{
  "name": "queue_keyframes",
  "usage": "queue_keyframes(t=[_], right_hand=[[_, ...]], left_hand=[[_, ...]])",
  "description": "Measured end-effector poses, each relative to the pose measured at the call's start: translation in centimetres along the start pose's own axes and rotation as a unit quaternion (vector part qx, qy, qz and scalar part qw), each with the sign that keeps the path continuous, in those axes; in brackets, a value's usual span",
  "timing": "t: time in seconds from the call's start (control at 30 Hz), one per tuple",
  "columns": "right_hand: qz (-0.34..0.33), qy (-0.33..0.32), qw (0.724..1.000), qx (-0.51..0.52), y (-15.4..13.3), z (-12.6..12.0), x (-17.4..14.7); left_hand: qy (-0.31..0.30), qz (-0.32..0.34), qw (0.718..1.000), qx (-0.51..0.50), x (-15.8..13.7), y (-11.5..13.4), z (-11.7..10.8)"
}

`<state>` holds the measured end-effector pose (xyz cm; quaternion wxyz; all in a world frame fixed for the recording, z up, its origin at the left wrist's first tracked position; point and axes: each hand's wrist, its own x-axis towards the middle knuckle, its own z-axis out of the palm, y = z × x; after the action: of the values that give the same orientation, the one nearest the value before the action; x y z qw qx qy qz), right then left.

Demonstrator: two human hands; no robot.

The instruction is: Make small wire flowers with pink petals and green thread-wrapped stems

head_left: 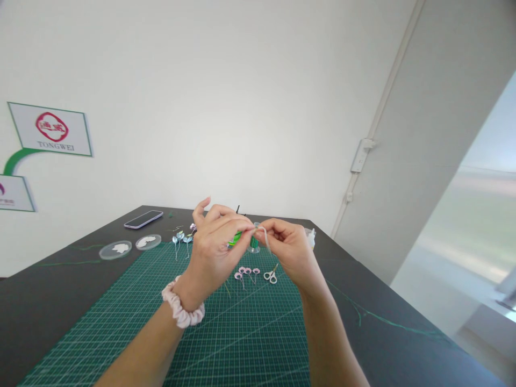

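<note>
Above the green cutting mat [242, 338], both hands meet at a thin pale strip [266, 236]. My left hand [213, 244] pinches it between thumb and forefinger, its other fingers raised and a pale pink scrunchie [181, 306] round the wrist. Fingers curled, my right hand [292, 250] pinches the strip close beside the left fingertips, and one end hangs down. Whatever else sits between the fingertips is too small to tell. Behind the hands are a spool of green wire or thread [253, 243] and a bright green object [234, 239], both partly hidden.
Several small pink flower pieces on stems [248, 272] lie beside white-handled scissors [270, 277]. Bluish leaf pieces on wires [182, 239] lie farther left, past them two shallow dishes [105, 252] with white material and a phone [143, 219]. A bottle [312, 238] stands right; green strands [387, 321] trail there.
</note>
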<state>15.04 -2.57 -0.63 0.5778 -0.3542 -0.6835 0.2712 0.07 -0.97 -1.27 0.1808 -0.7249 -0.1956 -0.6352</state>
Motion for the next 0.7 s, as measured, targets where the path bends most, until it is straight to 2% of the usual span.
queue_keyframes(t=[0.13, 0.43, 0.7], right_hand=[[-0.018, -0.002, 0.999, -0.027, -0.6, 0.1, -0.6], [-0.061, 0.046, 0.990, -0.118, -1.8, -0.1, -1.6], [-0.048, 0.055, 0.995, -0.074, -1.4, -0.8, -1.1]], left_hand=[[-0.002, -0.009, 1.000, 0.015, 0.1, 0.0, 0.0], [-0.066, 0.038, 0.997, 0.015, -0.1, -0.2, -0.1], [-0.082, 0.072, 0.993, -0.040, -0.4, -0.5, -0.1]])
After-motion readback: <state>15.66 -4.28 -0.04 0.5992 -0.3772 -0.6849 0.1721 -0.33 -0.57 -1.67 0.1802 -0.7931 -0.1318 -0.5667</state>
